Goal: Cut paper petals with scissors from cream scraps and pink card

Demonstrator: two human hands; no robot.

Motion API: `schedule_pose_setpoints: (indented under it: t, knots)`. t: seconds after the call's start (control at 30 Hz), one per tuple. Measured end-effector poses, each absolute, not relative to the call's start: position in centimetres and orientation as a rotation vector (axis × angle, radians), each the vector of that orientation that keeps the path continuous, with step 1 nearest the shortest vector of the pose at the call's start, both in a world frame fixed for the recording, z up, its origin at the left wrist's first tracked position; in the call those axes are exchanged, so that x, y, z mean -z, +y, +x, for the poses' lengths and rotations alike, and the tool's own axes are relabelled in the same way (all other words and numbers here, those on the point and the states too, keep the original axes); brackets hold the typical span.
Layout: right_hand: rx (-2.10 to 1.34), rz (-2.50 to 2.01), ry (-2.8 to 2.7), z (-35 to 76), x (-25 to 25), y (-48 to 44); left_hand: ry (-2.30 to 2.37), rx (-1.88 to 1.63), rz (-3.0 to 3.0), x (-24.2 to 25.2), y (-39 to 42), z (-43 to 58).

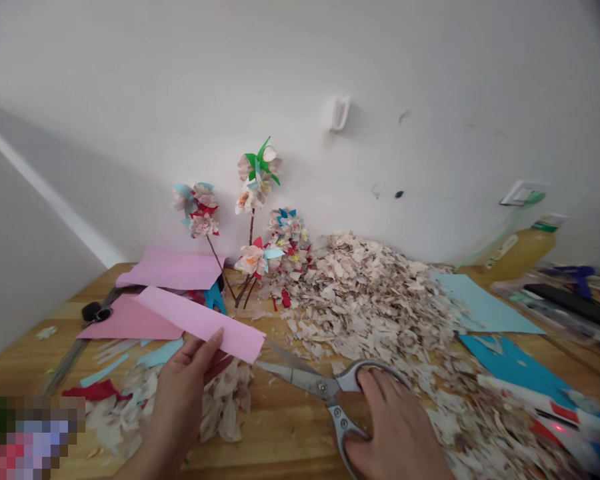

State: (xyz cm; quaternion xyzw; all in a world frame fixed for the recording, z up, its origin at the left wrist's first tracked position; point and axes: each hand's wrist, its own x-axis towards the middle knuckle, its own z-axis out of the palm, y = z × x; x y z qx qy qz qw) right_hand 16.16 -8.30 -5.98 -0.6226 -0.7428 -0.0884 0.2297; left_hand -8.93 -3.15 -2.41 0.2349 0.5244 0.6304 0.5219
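Observation:
A strip of pink paper (195,319) is pinched between the thumb and fingers of my left hand (190,380). It slants from the upper left down to the right. Metal scissors (323,387) are in my right hand (397,427), with fingers through the handles. Their blades stand apart and point left, the tips close to the right end of the strip. Whether a blade touches the paper I cannot tell.
Dried petals (375,287) form a large heap at the back. Flower branches (253,230) lean by the wall. Pink sheets (175,270) lie at left, blue sheets (520,367) at right, near a yellow bottle (525,250). Loose pale petals (227,400) lie beside my left hand.

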Motion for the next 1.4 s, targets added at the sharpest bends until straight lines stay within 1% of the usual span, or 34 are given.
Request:
schedule_pose_setpoints:
  t: [0.23,0.57,0.9,1.4]
  knots:
    - [0.265,-1.795,-2.018,16.2,5.7,-8.0,1.228,-1.479,0.566,3.1,-3.4,-8.4]
    - [0.362,-1.762,-2.006,16.3,6.3,-7.7,1.227,-1.381,0.586,3.9,-5.3,-5.9]
    - [0.339,-1.709,-1.985,15.5,7.2,-8.0,1.207,-1.33,0.503,5.3,-6.6,-3.8]
    - [0.35,-1.677,-2.091,16.3,7.6,-8.0,1.278,-1.291,0.425,5.4,-6.9,-3.4]
